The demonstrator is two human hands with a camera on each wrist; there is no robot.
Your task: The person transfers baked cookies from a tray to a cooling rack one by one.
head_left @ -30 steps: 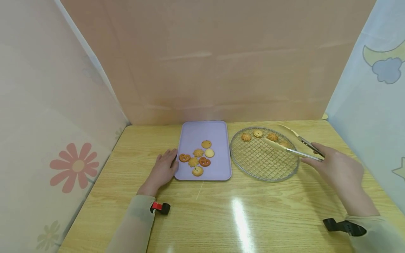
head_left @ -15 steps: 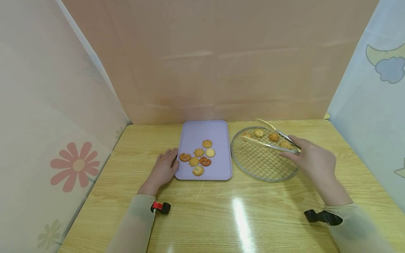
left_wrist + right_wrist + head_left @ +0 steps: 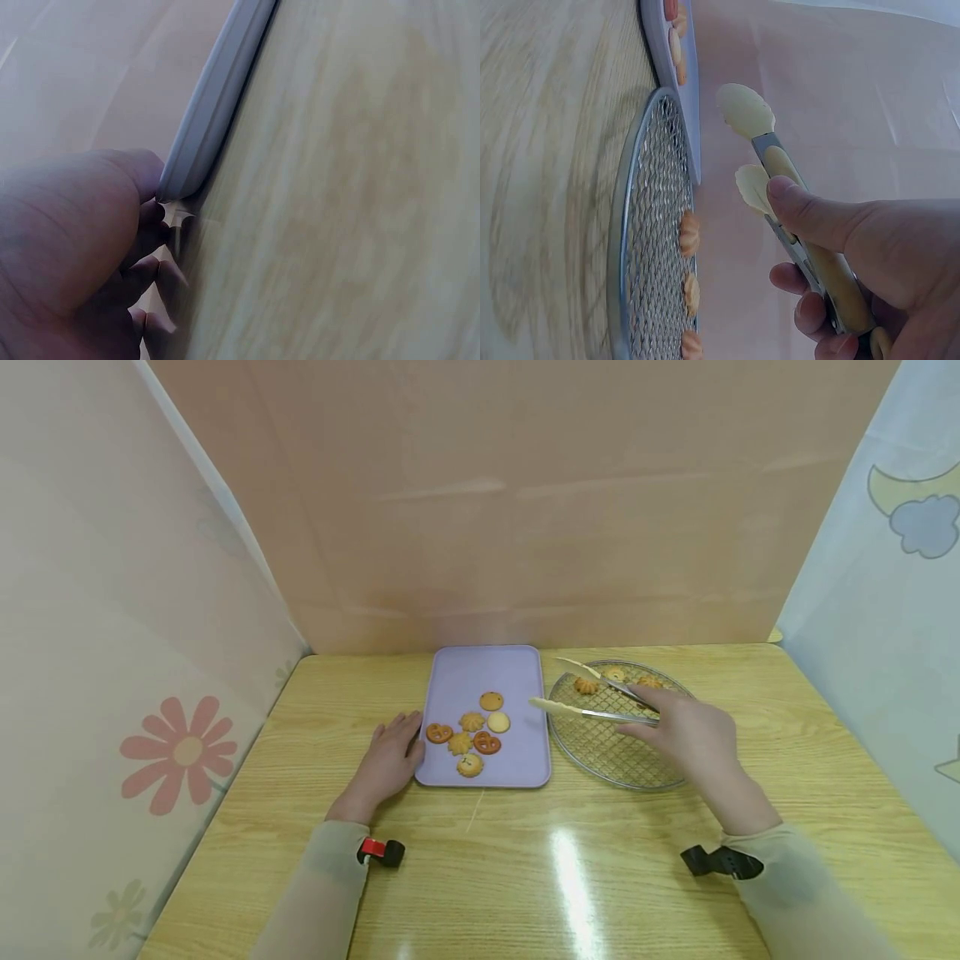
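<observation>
My right hand (image 3: 690, 735) grips a pair of metal tongs (image 3: 826, 277) with pale scalloped tips, its thumb along one arm. The tongs' tips are spread with nothing between them, one over the right edge of the lilac tray (image 3: 487, 672), the other above the far left of the round wire rack (image 3: 615, 756). My left hand (image 3: 382, 764) rests on the table at the tray's left side, thumb touching the rim (image 3: 199, 120). Several cookies (image 3: 472, 721) and two pretzels (image 3: 487, 742) lie on the tray. Flower-shaped cookies (image 3: 587, 686) sit at the rack's far side, partly hidden by my right hand.
The rack stands just right of the tray on a wooden table (image 3: 487, 877). A brown sheet (image 3: 510, 527) rises behind the table. Patterned panels stand at the left (image 3: 90, 610) and right (image 3: 885, 635).
My right hand has moved left with the tongs, from the rack's right side to above the rack and tray edge. My left hand, the tray and the rack look unmoved.
</observation>
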